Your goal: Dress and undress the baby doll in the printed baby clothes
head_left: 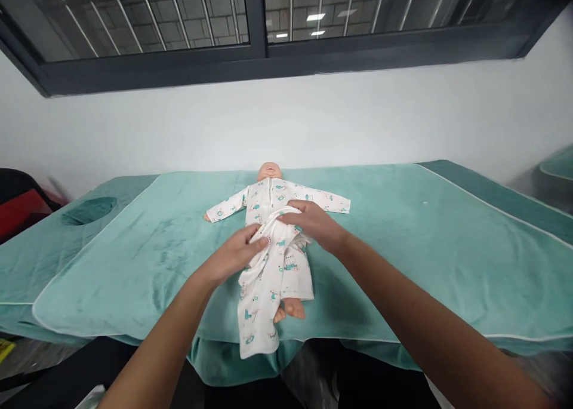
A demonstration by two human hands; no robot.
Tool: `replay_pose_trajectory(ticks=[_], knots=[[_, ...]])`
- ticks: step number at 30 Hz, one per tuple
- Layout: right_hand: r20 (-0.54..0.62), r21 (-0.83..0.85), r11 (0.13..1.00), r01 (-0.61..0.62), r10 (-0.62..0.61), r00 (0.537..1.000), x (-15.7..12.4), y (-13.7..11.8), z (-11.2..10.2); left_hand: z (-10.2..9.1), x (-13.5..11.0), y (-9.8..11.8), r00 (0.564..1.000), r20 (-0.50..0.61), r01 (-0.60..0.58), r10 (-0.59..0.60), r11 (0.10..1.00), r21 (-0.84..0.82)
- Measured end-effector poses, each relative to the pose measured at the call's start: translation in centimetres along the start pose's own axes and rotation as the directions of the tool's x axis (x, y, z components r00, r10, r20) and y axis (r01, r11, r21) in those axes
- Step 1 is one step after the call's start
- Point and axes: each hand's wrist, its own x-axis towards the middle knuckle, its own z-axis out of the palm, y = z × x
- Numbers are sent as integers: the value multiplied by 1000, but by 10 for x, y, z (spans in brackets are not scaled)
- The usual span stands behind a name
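Note:
A baby doll (269, 171) lies on its back, head toward the wall, in a white long-sleeved top (262, 195) with a small printed pattern. Matching white pants (268, 289) lie over its lower body, bunched near the waist. One pant leg reaches past the doll's feet (294, 308) to the bed's front edge; the feet show beside it, below the other leg's hem. My left hand (239, 251) pinches the gathered waist fabric on the left. On the right, my right hand (313, 221) grips the waistband, fingers partly hidden by cloth.
The doll is on a bed with a green velvety cover (134, 265), which has a round hole (89, 211) at the left end. Behind rises a white wall (349, 122) below a dark-framed window (286, 62) with bars. A red and black object (24, 212) stands at far left.

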Motion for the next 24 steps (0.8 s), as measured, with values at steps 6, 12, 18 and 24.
replay_pose_trajectory(ticks=[6, 12, 18, 24], knots=[[356, 15, 979, -204, 186, 916, -2, 2, 5, 8, 3, -13, 978, -211, -58, -3, 957, -284], [245, 46, 973, -225, 207, 947, 5, 12, 12, 11, 7, -15, 971, -184, 63, -153, 906, -418], [188, 299, 921, -250, 199, 962, 6, 16, 14, 6, 5, -21, 988, -96, 66, -120, 895, -442], [339, -82, 976, -200, 216, 916, 0, 20, 15, 11, 10, -26, 966, -167, 78, -199, 836, -544]])
